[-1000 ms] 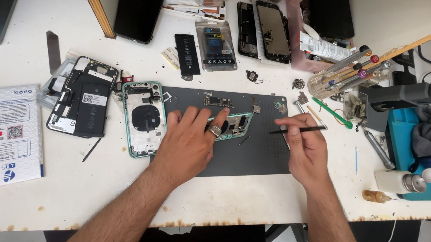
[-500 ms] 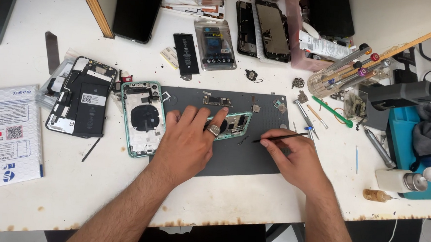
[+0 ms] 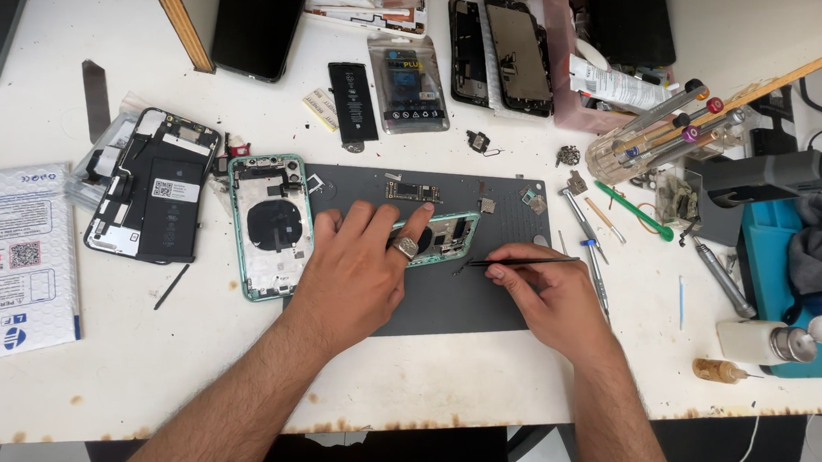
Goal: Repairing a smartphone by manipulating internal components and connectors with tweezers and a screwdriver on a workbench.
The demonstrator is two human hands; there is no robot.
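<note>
My left hand (image 3: 356, 270), with a ring on one finger, lies palm down on the dark grey work mat (image 3: 444, 304), fingers pressing a small green phone frame part (image 3: 449, 235). My right hand (image 3: 545, 301) pinches black tweezers (image 3: 521, 262), held nearly level with the tips pointing left at the lower right edge of that green part. A green phone rear housing (image 3: 269, 224) lies open just left of my left hand.
A black phone screen assembly (image 3: 152, 182) and a white printed packet (image 3: 12, 259) lie at the left. Batteries, phones and packets sit at the back. Screwdrivers in a clear holder (image 3: 659, 132), loose tools, a blue tray (image 3: 774, 282) and small bottles crowd the right.
My right hand has moved left and down with the tweezers, bringing their tips to the green frame part. My left hand has stayed on the part.
</note>
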